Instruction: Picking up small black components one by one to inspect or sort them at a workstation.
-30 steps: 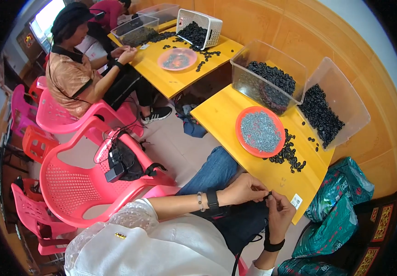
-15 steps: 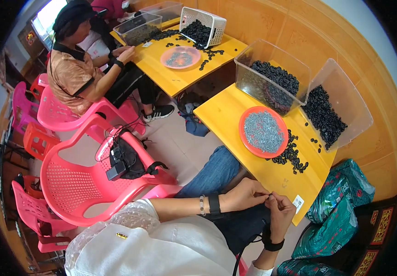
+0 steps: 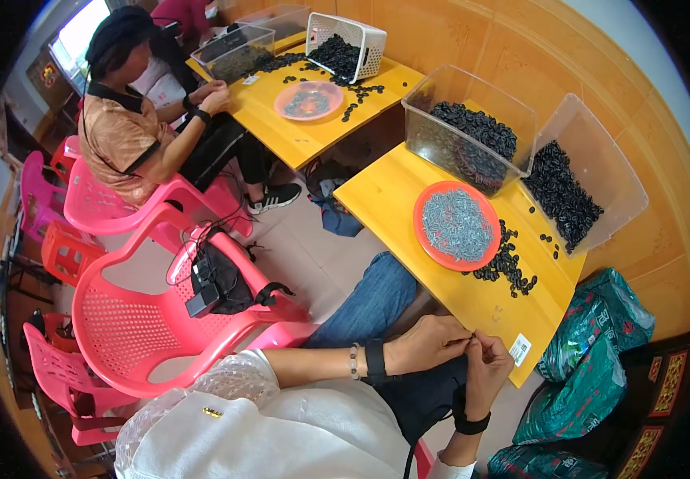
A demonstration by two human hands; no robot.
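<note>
My left hand (image 3: 426, 345) and my right hand (image 3: 489, 363) meet fingertip to fingertip over my lap, just off the near edge of the yellow table (image 3: 457, 297). Both are closed in a pinch around something tiny and dark, mostly covered by the fingers; its kind does not show. On the table ahead sits a red round plate (image 3: 418, 226) heaped with small silvery metal pins or screws (image 3: 458, 223). Small black oval parts (image 3: 513, 275) lie loose along its right side.
Behind the plate stand a clear bin (image 3: 417, 132) and a tilted clear bin (image 3: 620, 176), both holding black parts. Green bags (image 3: 576, 387) rest on the floor at right. A pink chair (image 3: 121, 319) with a black bag (image 3: 219, 275) is at left. A co-worker (image 3: 133, 136) sits at another table (image 3: 297, 144).
My hands stay pinched together in nearly the same place, with only slight finger movement. The view has shifted a little. The co-worker's hands have moved slightly.
</note>
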